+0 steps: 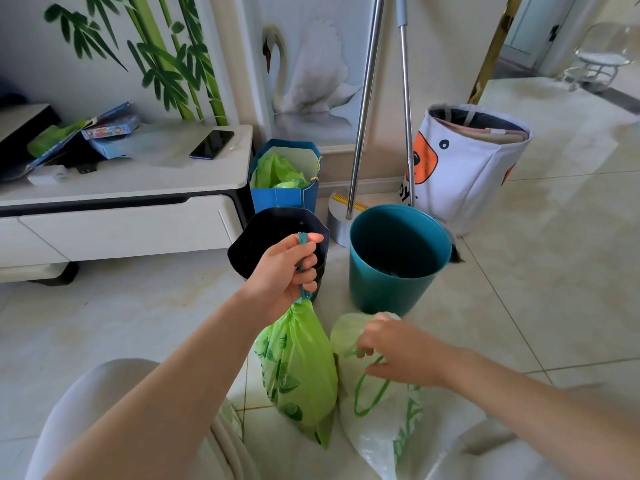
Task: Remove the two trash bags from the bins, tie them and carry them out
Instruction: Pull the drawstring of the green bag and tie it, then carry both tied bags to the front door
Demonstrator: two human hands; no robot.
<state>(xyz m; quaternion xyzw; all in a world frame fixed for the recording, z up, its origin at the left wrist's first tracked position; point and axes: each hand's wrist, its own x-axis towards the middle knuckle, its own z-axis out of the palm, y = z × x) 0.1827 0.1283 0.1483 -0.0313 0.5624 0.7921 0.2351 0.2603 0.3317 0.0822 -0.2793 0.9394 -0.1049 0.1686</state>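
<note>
My left hand (289, 271) grips the teal drawstring of a bright green trash bag (299, 372), which hangs closed at its neck just above the tiled floor. Beside it on the right lies a paler, whitish-green trash bag (377, 434) on the floor. My right hand (398, 351) pinches that bag's green drawstring loop (367, 396) at its top. Behind the bags stand a small black bin (256, 244) and a teal round bin (391, 275); neither shows a liner.
A white TV cabinet (138, 188) with a phone and clutter is at the left. A blue paper bag (284, 195) holding green plastic stands by the wall. Two mop poles (363, 109) and a white fabric basket (467, 168) stand behind the teal bin. My knees frame the bottom edge.
</note>
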